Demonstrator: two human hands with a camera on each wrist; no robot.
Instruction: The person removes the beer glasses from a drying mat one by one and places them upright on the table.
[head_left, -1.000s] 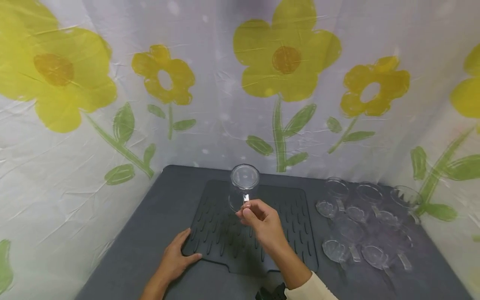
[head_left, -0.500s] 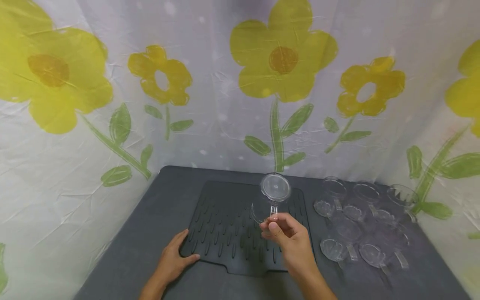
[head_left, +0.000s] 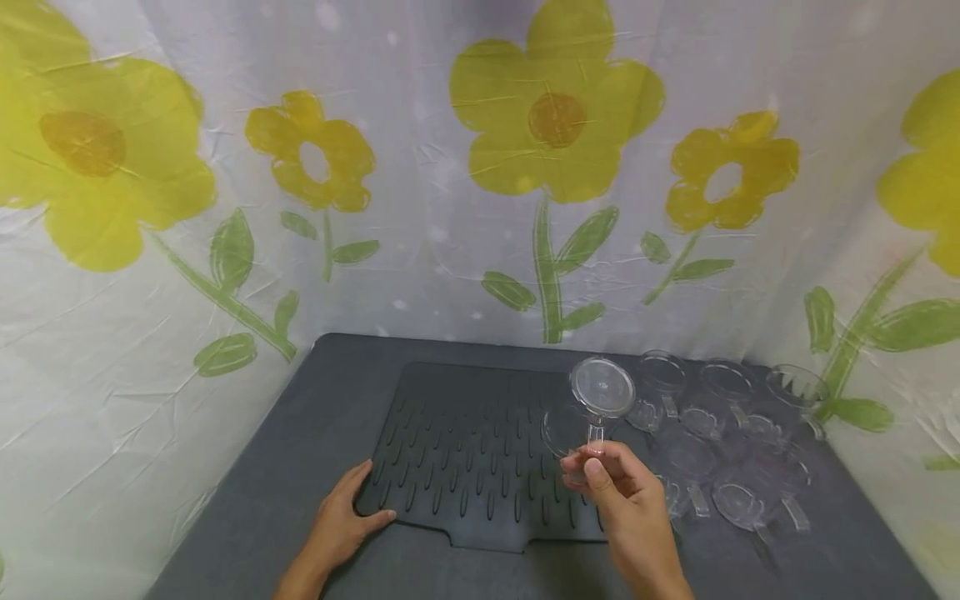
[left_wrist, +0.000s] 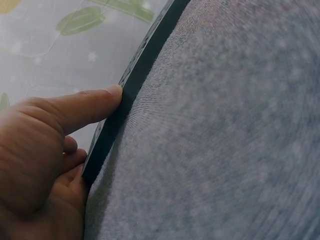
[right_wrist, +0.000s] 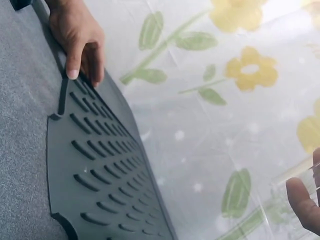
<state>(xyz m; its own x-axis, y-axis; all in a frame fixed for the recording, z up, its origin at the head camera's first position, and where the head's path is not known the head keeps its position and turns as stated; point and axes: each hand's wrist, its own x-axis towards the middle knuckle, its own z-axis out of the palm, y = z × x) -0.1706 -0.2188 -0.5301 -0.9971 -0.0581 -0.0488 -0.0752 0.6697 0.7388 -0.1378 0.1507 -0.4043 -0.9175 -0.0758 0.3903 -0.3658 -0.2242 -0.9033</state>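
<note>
A clear, handled cup hangs in the air over the right side of a dark drying mat. Its round base faces up, its rim lower and to the left. My right hand pinches its handle between thumb and fingers; the right wrist view catches only fingertips at the edge. My left hand rests at the mat's near left corner, thumb along the front edge and fingers along the left side. In the left wrist view, one straight digit touches the mat's edge.
Several more clear handled cups stand in rows on the grey table, right of the mat. A curtain printed with yellow flowers encloses the back and sides.
My right hand has carried the cup right and slightly lower, from over the mat's middle to its right side. My left hand stays at the mat's corner; the view has shifted slightly.
</note>
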